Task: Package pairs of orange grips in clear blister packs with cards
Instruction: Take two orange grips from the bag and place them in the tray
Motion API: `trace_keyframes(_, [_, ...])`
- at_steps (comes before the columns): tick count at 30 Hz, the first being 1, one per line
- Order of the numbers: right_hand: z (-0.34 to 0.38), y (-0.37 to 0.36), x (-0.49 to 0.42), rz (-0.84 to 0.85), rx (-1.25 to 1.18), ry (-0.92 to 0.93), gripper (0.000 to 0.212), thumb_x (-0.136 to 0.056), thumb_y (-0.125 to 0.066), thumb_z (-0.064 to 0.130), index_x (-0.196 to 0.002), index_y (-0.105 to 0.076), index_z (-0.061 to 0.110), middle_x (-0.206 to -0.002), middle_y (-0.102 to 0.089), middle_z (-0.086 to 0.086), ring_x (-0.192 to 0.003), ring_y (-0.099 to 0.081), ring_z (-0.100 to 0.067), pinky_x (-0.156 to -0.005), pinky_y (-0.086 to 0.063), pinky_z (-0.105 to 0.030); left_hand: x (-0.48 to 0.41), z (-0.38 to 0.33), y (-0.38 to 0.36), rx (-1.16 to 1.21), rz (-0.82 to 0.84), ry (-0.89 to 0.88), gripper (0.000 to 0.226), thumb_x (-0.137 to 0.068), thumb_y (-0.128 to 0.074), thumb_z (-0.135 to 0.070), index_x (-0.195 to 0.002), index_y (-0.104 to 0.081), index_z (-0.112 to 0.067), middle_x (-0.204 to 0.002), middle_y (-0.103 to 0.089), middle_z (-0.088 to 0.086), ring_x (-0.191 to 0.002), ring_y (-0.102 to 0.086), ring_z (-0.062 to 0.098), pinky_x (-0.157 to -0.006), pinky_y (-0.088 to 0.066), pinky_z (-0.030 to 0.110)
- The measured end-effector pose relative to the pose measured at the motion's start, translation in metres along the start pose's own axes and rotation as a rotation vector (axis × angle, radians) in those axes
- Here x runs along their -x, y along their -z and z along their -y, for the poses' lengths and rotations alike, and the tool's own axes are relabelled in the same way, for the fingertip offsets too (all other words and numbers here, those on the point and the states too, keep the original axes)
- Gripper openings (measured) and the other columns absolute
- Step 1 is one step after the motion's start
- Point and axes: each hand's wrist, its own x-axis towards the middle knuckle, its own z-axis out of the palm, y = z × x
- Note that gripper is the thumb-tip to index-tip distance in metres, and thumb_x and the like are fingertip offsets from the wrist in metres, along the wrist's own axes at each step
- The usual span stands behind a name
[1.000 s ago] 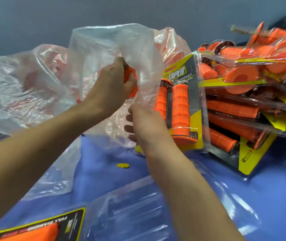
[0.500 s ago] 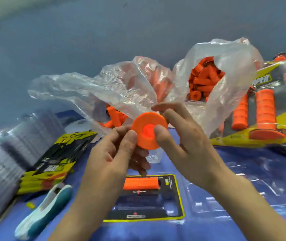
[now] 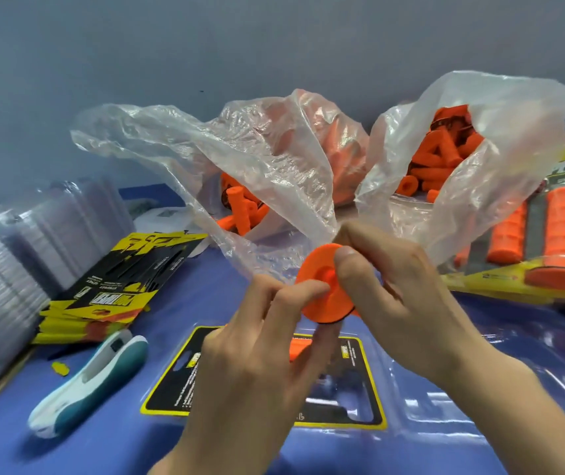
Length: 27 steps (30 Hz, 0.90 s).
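Note:
Both hands hold one orange grip (image 3: 319, 286) above the table, its round flange end facing me. My left hand (image 3: 260, 354) pinches the flange from the lower left, my right hand (image 3: 387, 293) grips it from the right with the thumb on the flange. Below them lies an open clear blister pack (image 3: 445, 406) with a black and yellow card (image 3: 171, 389) in it. Behind, two clear plastic bags (image 3: 274, 159) hold several loose orange grips (image 3: 442, 159).
A stack of black and yellow cards (image 3: 116, 286) lies at the left beside a pile of clear blister shells (image 3: 6, 269). A white and teal handheld tool (image 3: 92, 375) lies at the lower left. A finished pack with two grips (image 3: 548, 241) sits at the right on the blue table (image 3: 205, 293).
One second ago both hands were at the bag. They have since pulled an orange grip out and brought it down over the open blister pack; between the last two frames they barely moved.

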Motion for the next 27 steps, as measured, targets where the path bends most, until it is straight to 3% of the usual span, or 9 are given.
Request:
trace_keyframes(3, [0.013,-0.007,0.001,0.034,-0.073,-0.01,0.031,-0.099,-0.036,0.044,-0.074,-0.042,0.027,-0.065,-0.046,0.012,-0.062,-0.043,-0.008,-0.057,-0.033,-0.018,0.004,0.003,0.008,-0.023,-0.063,-0.018,0.012,-0.096,-0.062,-0.031,-0.105,-0.057,-0.025,-0.083,-0.032,-0.014,-0.064,-0.036,0.002,-0.048,-0.038,0.025])
trace_keyframes(5, [0.02,-0.01,0.002,0.058,-0.162,-0.003,0.026,-0.101,-0.036,0.048,-0.08,-0.043,0.035,-0.068,-0.049,0.022,-0.062,-0.047,-0.002,-0.059,-0.035,-0.009,0.007,0.007,0.015,0.028,-0.088,0.055,0.012,-0.096,-0.061,-0.032,-0.104,-0.057,-0.024,-0.079,-0.037,-0.013,-0.064,-0.041,0.003,-0.055,-0.04,0.02])
trace_keyframes(9, [0.022,-0.014,0.005,0.198,-0.188,-0.082,0.019,-0.094,-0.046,0.052,-0.104,-0.051,0.037,-0.093,-0.061,0.021,-0.075,-0.059,-0.008,-0.065,-0.045,-0.019,0.01,0.016,0.028,0.155,-0.115,0.255,0.01,-0.091,-0.06,-0.041,-0.097,-0.056,-0.035,-0.073,-0.049,-0.008,-0.067,-0.051,0.008,-0.063,-0.04,0.009])
trace_keyframes(15, [0.016,-0.023,0.012,0.263,-0.093,-0.13,0.037,-0.087,-0.05,0.057,-0.124,-0.049,0.048,-0.102,-0.055,0.039,-0.09,-0.057,0.011,-0.073,-0.04,-0.005,0.017,0.03,0.038,0.239,-0.159,0.368,0.011,-0.088,-0.062,-0.049,-0.095,-0.055,-0.044,-0.074,-0.052,-0.013,-0.067,-0.051,0.003,-0.068,-0.042,0.012])
trace_keyframes(17, [0.019,-0.03,0.012,0.244,-0.13,-0.127,0.041,-0.088,-0.051,0.055,-0.128,-0.042,0.052,-0.109,-0.056,0.029,-0.093,-0.058,0.005,-0.074,-0.041,-0.007,0.016,0.031,0.039,0.406,-0.206,0.427,0.019,-0.086,-0.066,-0.048,-0.1,-0.054,-0.047,-0.079,-0.054,-0.013,-0.072,-0.054,0.003,-0.071,-0.046,0.012])
trace_keyframes(19, [0.023,-0.036,0.011,0.201,-0.253,-0.145,0.048,-0.089,-0.055,0.046,-0.133,-0.036,0.05,-0.107,-0.057,0.018,-0.083,-0.06,-0.003,-0.068,-0.042,-0.01,0.015,0.031,0.037,0.605,-0.206,0.498,0.032,-0.082,-0.07,-0.047,-0.107,-0.052,-0.05,-0.09,-0.06,-0.011,-0.083,-0.06,0.005,-0.072,-0.051,0.017])
trace_keyframes(23, [0.037,-0.039,0.008,0.075,-0.535,-0.175,0.055,-0.095,-0.06,0.02,-0.14,-0.036,0.039,-0.107,-0.059,0.004,-0.093,-0.065,-0.017,-0.068,-0.051,-0.026,0.019,0.03,0.033,0.716,-0.034,0.553,0.032,-0.074,-0.073,-0.047,-0.102,-0.057,-0.049,-0.105,-0.066,-0.011,-0.095,-0.065,0.009,-0.073,-0.052,0.019])
trace_keyframes(25, [0.043,-0.042,0.008,0.034,-0.686,-0.24,0.069,-0.093,-0.06,0.012,-0.149,-0.027,0.032,-0.112,-0.062,-0.007,-0.106,-0.066,-0.025,-0.083,-0.057,-0.039,0.022,0.027,0.03,0.727,0.042,0.542,0.032,-0.074,-0.073,-0.047,-0.102,-0.058,-0.05,-0.108,-0.068,-0.011,-0.1,-0.066,0.013,-0.078,-0.056,0.028])
trace_keyframes(27, [0.048,-0.049,0.009,-0.007,-0.766,-0.294,0.082,-0.089,-0.063,0.008,-0.155,-0.018,0.029,-0.114,-0.063,-0.014,-0.11,-0.064,-0.029,-0.09,-0.056,-0.036,0.024,0.023,0.026,0.762,0.05,0.574,0.033,-0.072,-0.074,-0.048,-0.101,-0.057,-0.051,-0.108,-0.07,-0.01,-0.098,-0.068,0.016,-0.079,-0.059,0.038])
